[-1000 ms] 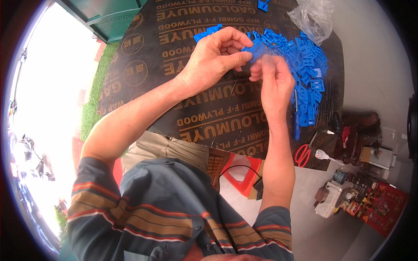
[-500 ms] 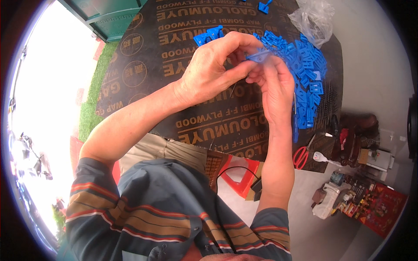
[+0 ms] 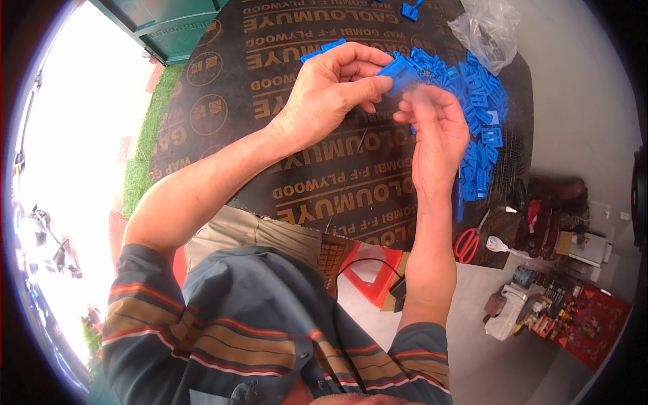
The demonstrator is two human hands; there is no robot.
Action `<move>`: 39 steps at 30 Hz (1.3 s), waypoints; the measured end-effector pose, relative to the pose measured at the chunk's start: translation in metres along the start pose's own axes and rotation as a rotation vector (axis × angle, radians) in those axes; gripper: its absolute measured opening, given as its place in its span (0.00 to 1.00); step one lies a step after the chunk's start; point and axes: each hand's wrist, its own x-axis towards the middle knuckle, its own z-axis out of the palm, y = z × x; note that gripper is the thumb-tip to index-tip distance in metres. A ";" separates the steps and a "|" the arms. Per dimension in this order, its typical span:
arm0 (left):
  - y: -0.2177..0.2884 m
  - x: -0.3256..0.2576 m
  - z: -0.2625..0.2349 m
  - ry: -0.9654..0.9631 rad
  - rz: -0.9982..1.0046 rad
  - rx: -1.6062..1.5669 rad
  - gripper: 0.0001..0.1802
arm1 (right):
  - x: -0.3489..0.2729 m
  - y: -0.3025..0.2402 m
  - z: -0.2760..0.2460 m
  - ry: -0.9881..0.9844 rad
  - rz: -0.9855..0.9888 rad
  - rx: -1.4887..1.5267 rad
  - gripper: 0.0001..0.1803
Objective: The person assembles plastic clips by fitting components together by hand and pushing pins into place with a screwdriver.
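My left hand pinches a flat blue plastic piece between thumb and fingers, above the dark plywood tabletop. Close to the piece's right end is my right hand, apart from it, thumb and fingers drawn together. Whatever those fingers hold, if anything, is too small or blurred to make out. Behind and right of my hands spreads a heap of similar blue plastic pieces. A few more blue pieces lie beyond my left hand, partly covered by it.
A clear plastic bag sits at the far right. Thin dark metal parts line the right edge. Red-handled scissors and a white object lie at the near right corner. Another blue piece is at the far edge.
The blue piece has been tilted, so its broad face now shows. My right hand has drawn back from it, slightly right and nearer.
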 end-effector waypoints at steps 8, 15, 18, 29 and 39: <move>-0.001 0.002 -0.003 0.005 -0.048 -0.023 0.18 | -0.002 0.001 0.006 -0.014 -0.077 -0.104 0.09; -0.002 0.001 -0.002 -0.010 -0.037 0.000 0.20 | -0.001 0.009 0.001 0.009 -0.291 -0.437 0.06; 0.002 -0.002 0.002 -0.054 -0.009 0.079 0.24 | -0.001 0.008 0.000 0.022 -0.317 -0.453 0.06; 0.011 -0.010 0.005 -0.182 0.088 0.445 0.35 | 0.001 0.006 -0.003 0.039 -0.133 -0.247 0.08; 0.012 -0.010 0.005 -0.172 0.083 0.440 0.30 | 0.000 -0.004 0.003 0.030 -0.131 -0.141 0.10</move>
